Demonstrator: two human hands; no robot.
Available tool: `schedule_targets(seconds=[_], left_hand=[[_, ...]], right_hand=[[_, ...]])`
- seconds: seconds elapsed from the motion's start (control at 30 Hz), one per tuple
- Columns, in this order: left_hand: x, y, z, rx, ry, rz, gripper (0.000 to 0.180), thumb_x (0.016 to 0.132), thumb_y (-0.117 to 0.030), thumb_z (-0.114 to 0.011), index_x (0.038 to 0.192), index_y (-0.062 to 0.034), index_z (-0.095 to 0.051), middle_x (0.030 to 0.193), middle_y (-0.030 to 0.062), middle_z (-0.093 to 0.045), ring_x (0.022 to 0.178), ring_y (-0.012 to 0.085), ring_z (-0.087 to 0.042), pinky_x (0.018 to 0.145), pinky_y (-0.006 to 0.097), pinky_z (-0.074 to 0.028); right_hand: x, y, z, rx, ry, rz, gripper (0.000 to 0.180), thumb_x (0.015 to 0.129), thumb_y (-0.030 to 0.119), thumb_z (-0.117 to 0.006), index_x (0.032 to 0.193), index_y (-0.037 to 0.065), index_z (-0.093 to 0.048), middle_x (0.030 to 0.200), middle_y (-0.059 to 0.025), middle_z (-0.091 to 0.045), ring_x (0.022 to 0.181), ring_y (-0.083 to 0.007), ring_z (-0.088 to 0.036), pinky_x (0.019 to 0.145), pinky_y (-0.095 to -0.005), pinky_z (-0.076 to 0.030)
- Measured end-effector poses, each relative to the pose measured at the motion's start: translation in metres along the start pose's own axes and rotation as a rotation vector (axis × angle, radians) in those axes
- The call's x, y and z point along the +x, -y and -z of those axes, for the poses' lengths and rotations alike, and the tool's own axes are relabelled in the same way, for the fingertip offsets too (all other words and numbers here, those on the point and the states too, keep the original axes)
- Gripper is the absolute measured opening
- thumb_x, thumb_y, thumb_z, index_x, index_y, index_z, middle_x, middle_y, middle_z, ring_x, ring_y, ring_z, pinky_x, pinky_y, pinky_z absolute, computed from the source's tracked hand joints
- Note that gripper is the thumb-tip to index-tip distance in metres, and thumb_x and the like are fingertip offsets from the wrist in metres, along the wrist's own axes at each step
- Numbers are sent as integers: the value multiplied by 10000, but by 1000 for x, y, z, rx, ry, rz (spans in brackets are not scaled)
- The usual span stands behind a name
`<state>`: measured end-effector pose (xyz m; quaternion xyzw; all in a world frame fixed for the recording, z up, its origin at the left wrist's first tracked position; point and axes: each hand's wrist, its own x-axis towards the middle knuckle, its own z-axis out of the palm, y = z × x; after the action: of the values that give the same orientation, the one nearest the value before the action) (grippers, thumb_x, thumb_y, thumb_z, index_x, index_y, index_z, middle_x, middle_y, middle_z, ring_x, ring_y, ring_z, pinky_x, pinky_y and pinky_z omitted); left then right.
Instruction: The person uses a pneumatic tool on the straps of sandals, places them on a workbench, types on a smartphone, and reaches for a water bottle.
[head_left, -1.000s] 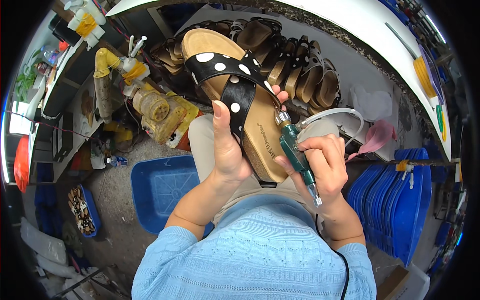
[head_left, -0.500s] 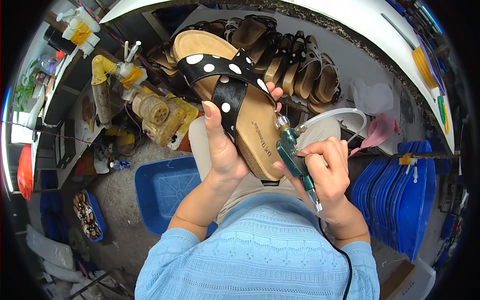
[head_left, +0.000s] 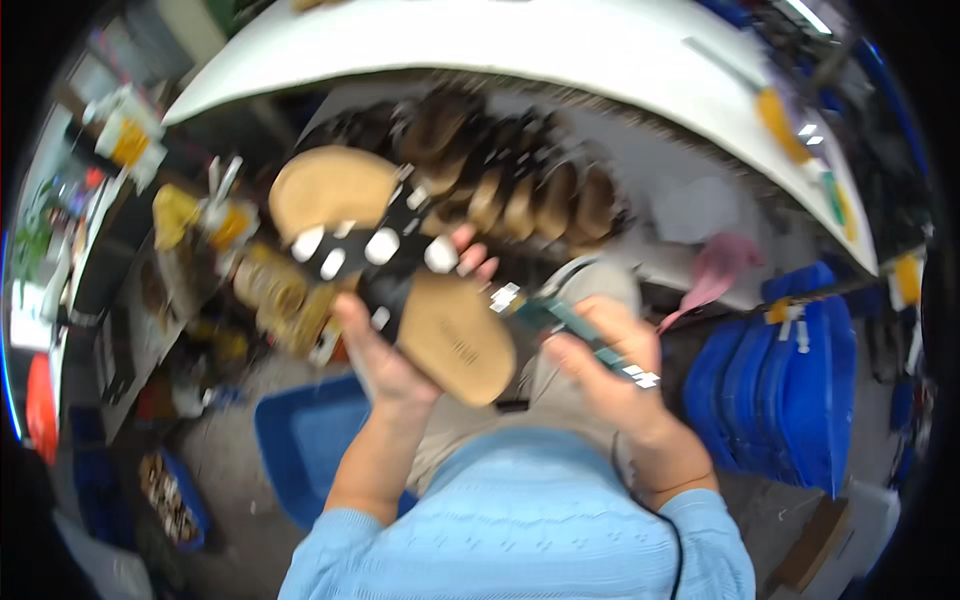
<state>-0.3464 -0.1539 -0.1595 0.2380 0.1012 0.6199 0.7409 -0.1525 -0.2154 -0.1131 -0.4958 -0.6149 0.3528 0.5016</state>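
My left hand [head_left: 385, 360] is wrapped round a tan-soled sandal [head_left: 460, 345] with crossed black straps and white polka dots. The thumb lies along the near side, and fingertips show beyond the far edge by the straps. The heel slants toward me and to the right. Just right of the sandal, my right hand [head_left: 615, 365] grips a green spray gun [head_left: 560, 318]. Its metal nozzle points left toward the footbed, apart from it as far as the blur shows. A thin black cord runs down from beneath my right hand.
Several finished-looking sandals [head_left: 520, 200] line a shelf under the white tabletop [head_left: 400, 45]. A blue tub [head_left: 300, 440] stands on the floor at left, stacked blue crates [head_left: 775, 380] at right. Pink cloth [head_left: 715, 275] hangs beside the shelf. Yellow-stained equipment [head_left: 270, 290] stands left.
The sandal in my left hand has shifted left and turned, its toe swinging left. My right hand and the spray gun have moved left and slightly down. The whole view has shifted and blurred.
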Motion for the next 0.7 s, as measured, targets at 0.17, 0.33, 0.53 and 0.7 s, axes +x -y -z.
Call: schedule_targets(seconds=[0.17, 0.33, 0.53, 0.7], left_hand=[[16, -8, 26, -100, 51, -172, 1117, 879, -833, -550, 1488, 91, -393, 1469, 248, -492, 1306, 326, -539, 1201, 463, -401], [28, -27, 33, -105, 47, -137, 1044, 929, -831, -453, 1510, 36, -422, 1422, 246, -534, 1291, 386, -544, 1174, 505, -427], [38, -16, -3, -405, 157, 142, 1027, 941, -838, -371, 1575, -31, -396, 1496, 356, -470, 1418, 553, -415, 1211, 636, -332], [35, -15, -15, -396, 280, 137, 1178, 930, -882, -276, 1547, 122, -307, 1501, 391, -419, 1395, 510, -454, 1213, 581, -359]], right_hand=[[-12, -5, -4, -35, -88, 211, 233, 837, 104, -875, 816, -18, -678, 862, -99, -683, 735, -180, -632, 640, -302, -489], [-17, -1, 5, -8, -150, 507, 309, 780, 99, -919, 777, -1, -626, 913, -136, -700, 748, -219, -640, 640, -317, -503], [-4, 4, 0, -163, -2, 713, 400, 738, 196, -956, 855, 14, -619, 1007, -174, -707, 821, -287, -661, 729, -391, -518], [-2, 19, -13, -282, 55, 777, 464, 673, 265, -977, 787, 40, -588, 1016, -137, -712, 815, -265, -662, 732, -369, -486]])
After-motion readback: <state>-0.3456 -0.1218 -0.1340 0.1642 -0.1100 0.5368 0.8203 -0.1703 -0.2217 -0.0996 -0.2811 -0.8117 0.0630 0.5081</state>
